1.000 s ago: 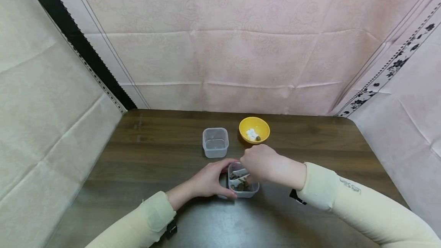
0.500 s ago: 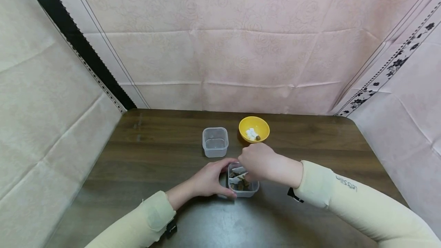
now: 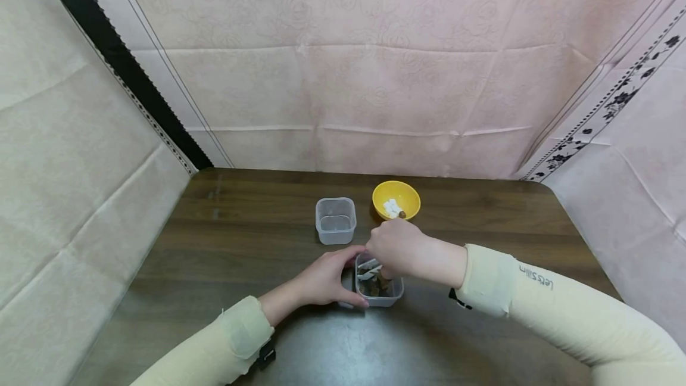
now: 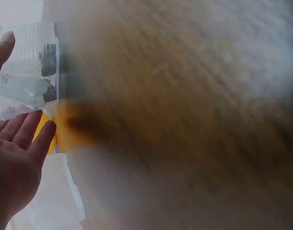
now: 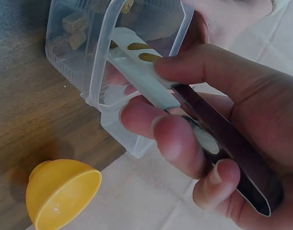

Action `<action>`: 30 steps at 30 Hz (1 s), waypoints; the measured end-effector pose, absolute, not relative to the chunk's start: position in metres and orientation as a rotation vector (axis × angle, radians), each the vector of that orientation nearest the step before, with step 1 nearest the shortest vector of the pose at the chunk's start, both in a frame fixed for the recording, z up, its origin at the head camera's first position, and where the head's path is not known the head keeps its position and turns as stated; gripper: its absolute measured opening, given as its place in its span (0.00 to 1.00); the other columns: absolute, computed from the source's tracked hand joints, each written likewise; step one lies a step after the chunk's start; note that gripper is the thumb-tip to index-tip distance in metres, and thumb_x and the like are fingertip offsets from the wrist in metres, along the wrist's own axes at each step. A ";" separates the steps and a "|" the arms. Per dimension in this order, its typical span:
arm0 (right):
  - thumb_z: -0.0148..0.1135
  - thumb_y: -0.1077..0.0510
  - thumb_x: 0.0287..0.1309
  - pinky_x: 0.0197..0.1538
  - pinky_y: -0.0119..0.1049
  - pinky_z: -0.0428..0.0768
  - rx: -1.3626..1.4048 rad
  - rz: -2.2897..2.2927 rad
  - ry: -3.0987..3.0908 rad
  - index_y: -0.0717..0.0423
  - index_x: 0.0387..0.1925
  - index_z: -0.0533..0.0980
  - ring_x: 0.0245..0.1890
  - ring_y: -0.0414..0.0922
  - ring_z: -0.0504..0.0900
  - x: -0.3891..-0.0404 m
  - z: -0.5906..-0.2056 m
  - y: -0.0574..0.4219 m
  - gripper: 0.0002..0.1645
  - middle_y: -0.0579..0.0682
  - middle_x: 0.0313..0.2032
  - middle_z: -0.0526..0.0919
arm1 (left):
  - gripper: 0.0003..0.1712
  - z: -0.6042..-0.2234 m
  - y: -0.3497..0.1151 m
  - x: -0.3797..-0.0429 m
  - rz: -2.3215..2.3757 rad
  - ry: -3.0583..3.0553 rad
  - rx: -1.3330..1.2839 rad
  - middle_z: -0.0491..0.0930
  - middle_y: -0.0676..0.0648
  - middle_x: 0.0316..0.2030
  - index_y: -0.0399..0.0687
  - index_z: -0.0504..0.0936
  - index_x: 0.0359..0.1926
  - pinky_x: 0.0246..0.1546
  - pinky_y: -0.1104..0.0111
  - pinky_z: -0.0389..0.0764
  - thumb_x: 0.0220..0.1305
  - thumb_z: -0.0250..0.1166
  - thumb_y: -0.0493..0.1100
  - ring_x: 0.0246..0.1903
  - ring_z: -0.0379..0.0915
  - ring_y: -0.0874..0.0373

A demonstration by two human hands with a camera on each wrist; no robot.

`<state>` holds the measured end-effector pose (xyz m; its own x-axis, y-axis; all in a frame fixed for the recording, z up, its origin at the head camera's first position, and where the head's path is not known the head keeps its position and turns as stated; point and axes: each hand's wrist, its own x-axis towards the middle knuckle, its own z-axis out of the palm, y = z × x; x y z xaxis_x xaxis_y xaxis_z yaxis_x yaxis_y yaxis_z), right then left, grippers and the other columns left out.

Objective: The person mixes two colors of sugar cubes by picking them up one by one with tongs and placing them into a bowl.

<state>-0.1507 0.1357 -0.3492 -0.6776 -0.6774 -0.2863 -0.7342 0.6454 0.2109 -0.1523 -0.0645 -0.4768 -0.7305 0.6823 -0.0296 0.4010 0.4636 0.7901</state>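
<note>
My right hand point(image 3: 403, 249) grips metal tongs point(image 5: 223, 120) with white tips. In the right wrist view, the thumb lies on one arm and the fingers wrap the other. The white tips point(image 5: 137, 74) reach into a clear plastic box point(image 3: 387, 301) that contains several small brown cubes point(image 5: 75, 22). My left hand point(image 3: 324, 279) holds this box by its left side, thumb at the near corner and fingers at the far one. In the left wrist view, the left fingers point(image 4: 41, 143) appear fairly straight, and the thumb is spread away from them.
Behind the right hand stands a yellow bowl point(image 3: 382, 195) with several white cubes point(image 3: 392, 207) and a brown one. To its left is a second clear plastic box point(image 3: 336, 238). The dark wooden table point(image 3: 257, 219) is surrounded by pale patterned cloth point(image 3: 343, 94).
My right hand has shifted slightly left and away from me, and the tongs have moved with it inside the box. The left hand and both boxes stay in place.
</note>
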 end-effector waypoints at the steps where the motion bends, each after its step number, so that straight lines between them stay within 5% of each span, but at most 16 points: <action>1: 0.83 0.48 0.54 0.32 0.33 0.87 -1.165 0.462 2.680 0.53 0.36 0.90 0.20 0.41 0.78 -0.151 -0.349 0.136 0.15 0.46 0.25 0.87 | 0.56 -0.477 -0.064 -0.152 1.147 2.374 0.916 0.76 0.52 0.72 0.58 0.67 0.78 0.72 0.58 0.75 0.53 0.86 0.57 0.68 0.74 0.59; 18: 0.83 0.49 0.55 0.28 0.30 0.80 -1.122 0.362 2.651 0.53 0.35 0.89 0.21 0.40 0.73 -0.153 -0.347 0.150 0.13 0.44 0.22 0.83 | 0.55 -0.477 -0.064 -0.152 1.176 2.362 0.936 0.78 0.57 0.68 0.61 0.68 0.77 0.72 0.60 0.75 0.52 0.86 0.57 0.67 0.75 0.61; 30: 0.80 0.47 0.56 0.25 0.32 0.76 -1.138 0.309 2.694 0.48 0.23 0.82 0.19 0.40 0.69 -0.150 -0.324 0.170 0.16 0.40 0.17 0.75 | 0.54 -0.477 -0.063 -0.152 1.177 2.368 0.946 0.79 0.57 0.67 0.59 0.69 0.76 0.72 0.59 0.75 0.52 0.87 0.54 0.67 0.75 0.62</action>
<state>-0.1495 0.1700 -0.3243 -0.6833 -0.6811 -0.2631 -0.7229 0.6816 0.1133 -0.1521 -0.0631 -0.4772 -0.7243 0.6895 -0.0007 0.4156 0.4374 0.7975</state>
